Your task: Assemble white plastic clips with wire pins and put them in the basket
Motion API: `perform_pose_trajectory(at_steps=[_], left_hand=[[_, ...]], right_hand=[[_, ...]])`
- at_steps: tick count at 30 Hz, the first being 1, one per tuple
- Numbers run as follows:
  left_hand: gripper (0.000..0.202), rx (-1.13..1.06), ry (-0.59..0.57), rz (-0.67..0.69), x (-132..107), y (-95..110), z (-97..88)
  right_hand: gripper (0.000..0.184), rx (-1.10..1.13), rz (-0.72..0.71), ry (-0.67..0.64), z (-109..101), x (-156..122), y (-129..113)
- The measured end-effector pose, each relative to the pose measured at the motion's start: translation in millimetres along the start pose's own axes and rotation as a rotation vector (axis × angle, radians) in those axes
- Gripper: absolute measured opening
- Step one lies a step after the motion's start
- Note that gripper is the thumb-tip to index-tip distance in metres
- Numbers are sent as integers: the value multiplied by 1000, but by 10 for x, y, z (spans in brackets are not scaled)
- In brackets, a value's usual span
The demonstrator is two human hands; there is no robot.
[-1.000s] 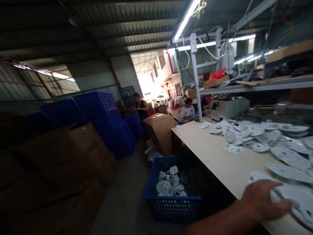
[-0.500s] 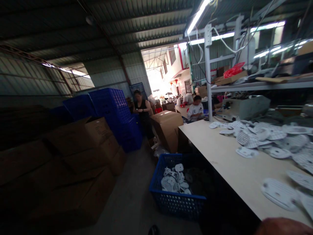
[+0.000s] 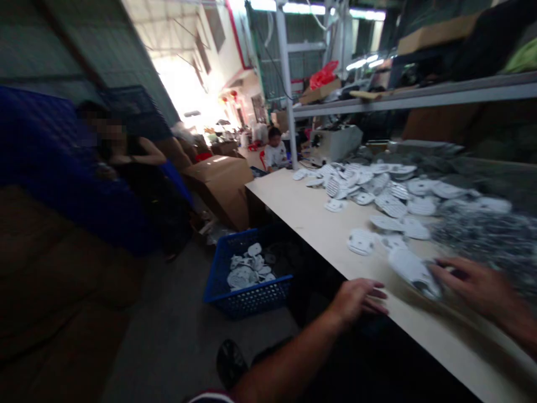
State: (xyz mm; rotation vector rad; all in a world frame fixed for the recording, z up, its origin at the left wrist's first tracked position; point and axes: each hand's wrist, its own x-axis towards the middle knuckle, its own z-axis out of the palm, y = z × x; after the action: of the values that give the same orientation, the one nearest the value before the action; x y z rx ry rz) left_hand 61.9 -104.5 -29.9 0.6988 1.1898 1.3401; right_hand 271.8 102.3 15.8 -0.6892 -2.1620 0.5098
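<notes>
My left hand [image 3: 358, 299] is at the front edge of the table [image 3: 302, 210], fingers stretched and a little apart, holding nothing. To its right, my right hand [image 3: 478, 282] pinches the near end of a white oval plate [image 3: 413, 271] with holes in it. That plate is tilted and slightly blurred. Just beyond it lie a few loose white plates, one being a rounded plate [image 3: 361, 242] with a slot. Further back is a heap of ribbed white plates [image 3: 390, 204]. A pile of small shiny grey pieces [image 3: 490, 240] lies beyond my right hand, too blurred to name.
Below the table's left side, a blue plastic basket [image 3: 213, 280] holds white and dark plates. A cardboard box [image 3: 222, 179] stands behind it. One person [image 3: 134, 162] stands at the left; another person [image 3: 276, 151] sits farther back. A metal shelf [image 3: 403, 101] spans above the table.
The view has swung right and down towards the table. Both my hands are now in sight, and the right one has hold of a white oval plate.
</notes>
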Motion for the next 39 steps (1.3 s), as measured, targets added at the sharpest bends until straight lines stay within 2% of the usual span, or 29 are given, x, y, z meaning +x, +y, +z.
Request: perform_pose_trajectory(at_steps=[2,5,7,10,13,15,17,20,23,26,28,32,36,39], left_hand=[[81,-123,-82,-95,36,16,-93],[80,-282,-265,-220,126,-33,-123],[84,-325,-376,-285,156,-88,-41],[99,-345,-496,-302,126,-151,148],[108,-364,-615,-379,18,-179,268],[109,-377,-664,-463,-53,-199,260],[105,-403,-628,-478,-92,-236,184],[97,-459,-510,-441,-111,-290,-11],[91,-564,-383,-352,-168,-234,-226],[84,-633,-250,-190,-281,-26,-374],[83,-626,-212,-103,-342,136,-413],[88,-585,-180,-2,-373,318,-394],[93,-584,-194,25,-349,332,-374],[91,-609,-217,9,-347,331,-362]], right_hand=[[42,-7,85,-129,-127,-157,-70],[36,72,20,-318,-176,-236,-397],[32,116,-48,-452,-163,-256,-644],[28,136,-165,-615,-100,-292,-898],[29,140,-227,-719,23,-312,-1009],[30,144,-235,-747,124,-304,-1044],[30,157,-233,-755,225,-272,-1062],[29,221,-236,-757,380,-167,-1039],[30,241,-179,-660,567,-3,-936],[41,27,-152,-521,805,175,-802],[47,-156,-204,-485,974,272,-720],[47,-311,-288,-541,1224,394,-498],[37,-377,-248,-611,1232,454,-127],[35,-416,-163,-561,1038,386,25]])
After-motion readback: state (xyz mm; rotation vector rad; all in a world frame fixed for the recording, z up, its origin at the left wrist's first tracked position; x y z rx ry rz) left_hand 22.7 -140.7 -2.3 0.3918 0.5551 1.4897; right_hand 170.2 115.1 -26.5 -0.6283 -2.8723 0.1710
